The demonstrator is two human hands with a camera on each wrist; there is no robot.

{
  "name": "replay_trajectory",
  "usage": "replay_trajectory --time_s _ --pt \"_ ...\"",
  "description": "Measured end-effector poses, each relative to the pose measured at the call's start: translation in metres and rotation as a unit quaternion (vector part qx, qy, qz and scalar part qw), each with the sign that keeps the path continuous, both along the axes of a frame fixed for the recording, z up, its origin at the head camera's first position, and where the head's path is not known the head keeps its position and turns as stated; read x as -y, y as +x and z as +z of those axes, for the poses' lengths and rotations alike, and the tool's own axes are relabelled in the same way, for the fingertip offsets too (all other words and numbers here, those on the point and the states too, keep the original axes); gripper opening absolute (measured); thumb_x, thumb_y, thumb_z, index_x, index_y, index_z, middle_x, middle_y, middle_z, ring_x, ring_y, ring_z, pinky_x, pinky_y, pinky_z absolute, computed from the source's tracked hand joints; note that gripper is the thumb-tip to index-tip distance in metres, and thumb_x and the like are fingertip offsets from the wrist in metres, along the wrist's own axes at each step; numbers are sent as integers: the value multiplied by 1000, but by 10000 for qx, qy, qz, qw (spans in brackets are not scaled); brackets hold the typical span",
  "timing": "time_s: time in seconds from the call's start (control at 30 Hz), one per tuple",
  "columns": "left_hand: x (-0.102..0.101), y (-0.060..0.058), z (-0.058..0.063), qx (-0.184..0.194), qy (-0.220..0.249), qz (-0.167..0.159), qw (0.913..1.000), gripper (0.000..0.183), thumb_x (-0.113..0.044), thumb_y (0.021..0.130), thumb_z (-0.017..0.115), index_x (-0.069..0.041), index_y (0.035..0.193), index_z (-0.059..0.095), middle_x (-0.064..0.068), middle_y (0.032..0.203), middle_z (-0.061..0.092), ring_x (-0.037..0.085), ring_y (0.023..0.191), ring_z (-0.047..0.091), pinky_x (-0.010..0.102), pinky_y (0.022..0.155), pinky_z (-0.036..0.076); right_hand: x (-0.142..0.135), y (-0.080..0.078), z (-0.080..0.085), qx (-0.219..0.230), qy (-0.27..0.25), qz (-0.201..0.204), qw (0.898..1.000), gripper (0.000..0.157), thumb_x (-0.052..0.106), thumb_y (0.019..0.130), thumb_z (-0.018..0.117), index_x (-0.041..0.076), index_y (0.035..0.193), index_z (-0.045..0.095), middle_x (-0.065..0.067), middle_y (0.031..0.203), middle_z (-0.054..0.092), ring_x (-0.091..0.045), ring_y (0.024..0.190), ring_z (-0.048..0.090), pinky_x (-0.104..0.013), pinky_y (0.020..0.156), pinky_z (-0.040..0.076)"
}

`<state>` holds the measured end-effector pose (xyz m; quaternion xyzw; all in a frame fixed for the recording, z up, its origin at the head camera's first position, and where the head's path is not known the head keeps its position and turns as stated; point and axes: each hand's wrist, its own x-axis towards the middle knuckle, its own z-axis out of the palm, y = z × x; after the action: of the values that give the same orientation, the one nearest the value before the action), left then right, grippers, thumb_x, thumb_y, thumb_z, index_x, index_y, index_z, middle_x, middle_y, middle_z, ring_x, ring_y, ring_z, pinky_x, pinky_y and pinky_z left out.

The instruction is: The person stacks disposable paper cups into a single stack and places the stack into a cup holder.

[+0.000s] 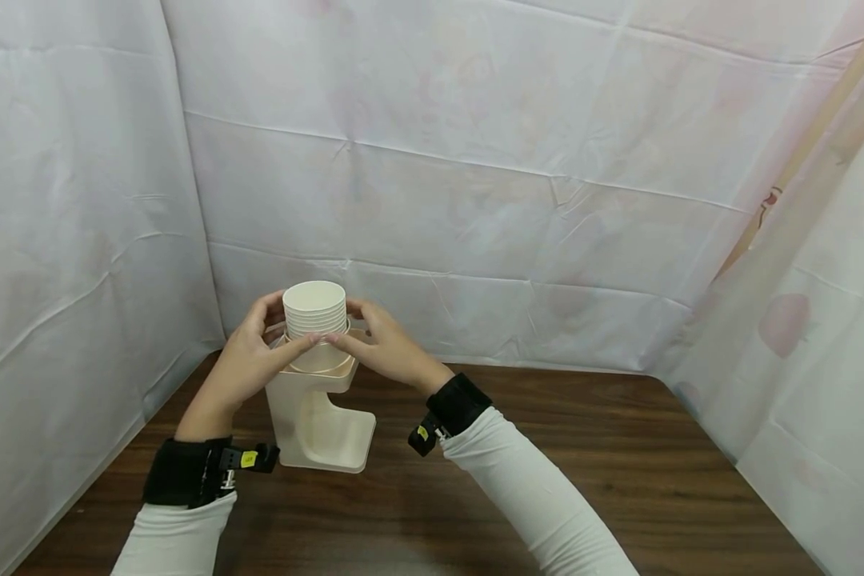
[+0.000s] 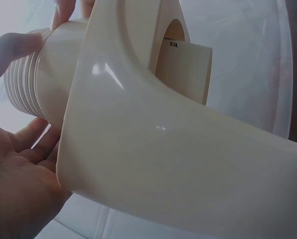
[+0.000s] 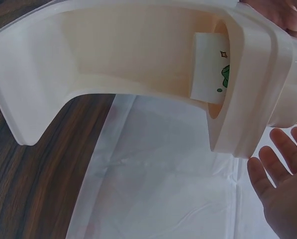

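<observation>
A stack of white paper cups point(image 1: 314, 308) stands mouth up in the top of a cream cup dispenser point(image 1: 291, 416). My left hand point(image 1: 248, 360) holds the stack from the left, its thumb at the front under the rims. From the right, my right hand point(image 1: 389, 348) holds the same stack, the two thumbs nearly meeting at the front. Below the dispenser's round opening pokes the lowest paper cup point(image 3: 208, 69), with a small green print in the right wrist view. Behind the cups, some fingertips are hidden in the head view.
The dispenser's base stands on a dark wood table point(image 1: 490, 480), towards its left side. White curtains point(image 1: 439, 200) with faint pink prints hang behind and on both sides. Black wrist straps point(image 1: 461, 400) with small cameras sit over white sleeves.
</observation>
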<state>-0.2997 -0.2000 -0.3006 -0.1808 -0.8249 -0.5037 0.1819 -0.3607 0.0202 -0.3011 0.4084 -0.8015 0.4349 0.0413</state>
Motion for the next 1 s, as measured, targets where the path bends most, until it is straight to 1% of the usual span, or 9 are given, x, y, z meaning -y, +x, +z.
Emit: replay_trajectory --time_s 0.13,0.2,0.3,0.4,0.57,0.73,0.87,1.0 --pt "1 -2 1 11 131 -15 9999 82 -31 94 73 -4 155 26 19 143 45 34 133 41 55 110 33 2 -2 3 87 -279 179 9994 66 37 101 61 9 154 32 -5 146 46 -13 135 41 -39 102 45" --pt "1 -2 2 54 178 -30 9998 81 -32 94 73 -5 155 27 18 144 45 33 134 41 55 110 33 3 -2 5 199 -414 269 9986 65 36 101 61 11 154 33 -3 143 48 -13 133 42 -38 101 46" --pt "3 -2 2 182 227 -15 9996 81 -34 94 73 -7 156 28 17 145 45 34 135 41 55 110 33 5 0 9 301 -485 338 9978 65 37 101 61 13 155 33 0 141 49 -13 133 42 -35 101 45" --pt "5 -2 3 251 201 31 9995 81 -36 94 72 -8 156 28 17 146 44 35 135 41 56 109 33 8 0 11 248 -449 302 9982 63 37 102 60 14 154 34 1 142 50 -12 133 42 -37 102 43" --pt "6 -2 3 229 146 89 9996 80 -37 95 71 -7 156 28 18 146 45 36 135 42 57 108 34 11 -1 12 225 -413 257 9986 61 36 102 60 13 154 35 0 142 50 -10 131 43 -42 103 43" --pt "8 -1 1 306 99 55 9995 81 -38 96 70 -7 157 27 21 148 43 41 136 41 58 107 35 9 0 11 271 -229 115 9993 60 41 102 59 18 153 37 3 144 47 -9 132 42 -43 103 42" --pt "9 -1 1 357 73 50 9993 82 -38 95 70 -7 157 26 22 148 41 41 137 40 57 108 34 9 0 10 290 -189 78 9994 61 42 101 60 18 153 37 4 144 46 -10 131 42 -45 105 41" --pt "9 0 1 414 26 70 9991 83 -39 95 70 -6 157 26 23 150 40 42 138 38 57 109 32 8 2 11 432 -170 66 9989 64 44 99 61 17 153 37 4 145 44 -12 125 47 -43 100 45"
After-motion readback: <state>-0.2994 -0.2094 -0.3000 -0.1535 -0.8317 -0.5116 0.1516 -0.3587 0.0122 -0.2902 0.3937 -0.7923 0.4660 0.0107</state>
